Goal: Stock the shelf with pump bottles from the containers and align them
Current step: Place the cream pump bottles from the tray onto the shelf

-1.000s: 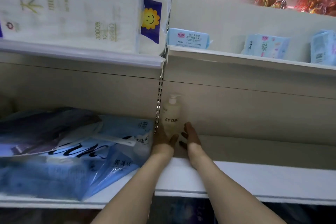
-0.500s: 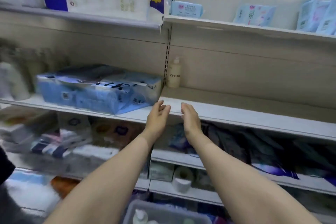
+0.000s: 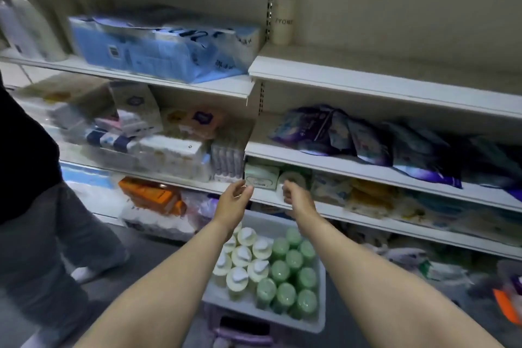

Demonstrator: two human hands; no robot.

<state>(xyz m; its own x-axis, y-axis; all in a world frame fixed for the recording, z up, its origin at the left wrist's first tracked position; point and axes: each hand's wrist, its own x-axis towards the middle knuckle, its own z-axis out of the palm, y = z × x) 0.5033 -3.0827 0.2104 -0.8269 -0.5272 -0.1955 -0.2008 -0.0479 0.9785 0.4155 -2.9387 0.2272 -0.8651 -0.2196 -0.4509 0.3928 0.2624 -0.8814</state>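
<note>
One cream pump bottle (image 3: 284,15) stands upright at the back left corner of the upper right shelf (image 3: 367,82). On the floor below sits a grey bin (image 3: 320,316) packed with several cream pump bottles (image 3: 243,257) on its left and several green bottles (image 3: 291,277) on its right. My left hand (image 3: 236,199) and my right hand (image 3: 296,196) hang above the bin's far edge, both empty with loosely curled fingers, well below the shelved bottle.
A blue tissue pack (image 3: 166,45) lies on the upper left shelf beside the shelved bottle. Lower shelves hold purple packets (image 3: 353,135) and tissue packs (image 3: 175,152). A person in dark clothes (image 3: 36,206) stands at the left. A purple crate (image 3: 240,330) sits under the bin.
Both hands let go of the cream bottle on the shelf and dropped down toward the bin. The view tilted downward, bringing the bin of bottles into sight.
</note>
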